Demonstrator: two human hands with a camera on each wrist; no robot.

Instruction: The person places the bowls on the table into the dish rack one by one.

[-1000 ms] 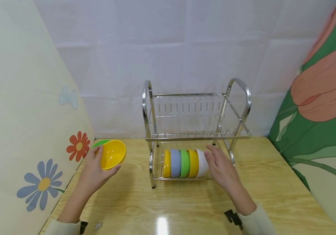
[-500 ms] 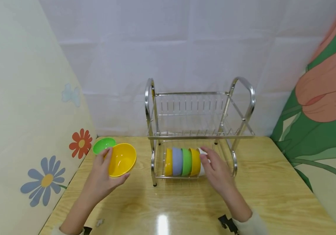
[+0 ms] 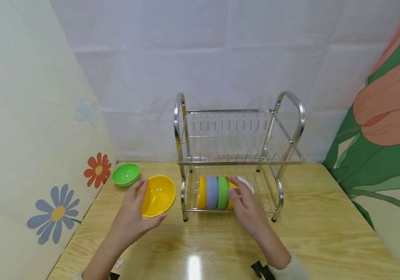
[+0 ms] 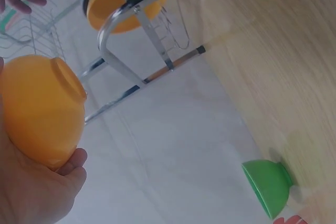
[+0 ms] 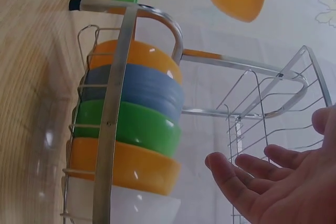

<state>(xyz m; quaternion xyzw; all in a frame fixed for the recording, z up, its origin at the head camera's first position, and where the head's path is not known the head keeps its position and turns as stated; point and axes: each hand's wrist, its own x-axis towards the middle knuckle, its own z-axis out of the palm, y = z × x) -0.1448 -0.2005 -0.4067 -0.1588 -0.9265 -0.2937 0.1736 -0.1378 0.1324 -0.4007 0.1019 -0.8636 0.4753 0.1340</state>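
"Green bowl (image 3: 125, 174)?"
"Surface (image 3: 325, 233), beyond the left grip (image 3: 135, 216)."
"And that grip?"
"Grasping a yellow bowl (image 3: 158, 195)."
"Bowl row (image 3: 212, 192)?"
"Metal rack (image 3: 238, 163), lower tier; row's right end partly hidden by right grip (image 3: 248, 212)."
"Which is?"
"Released, fingers loose."

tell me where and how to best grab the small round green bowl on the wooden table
Probably pinch the small round green bowl by its right rim, coming from above and the right: it stands upright, mouth up, and the pale flower-decorated wall is close on its left.
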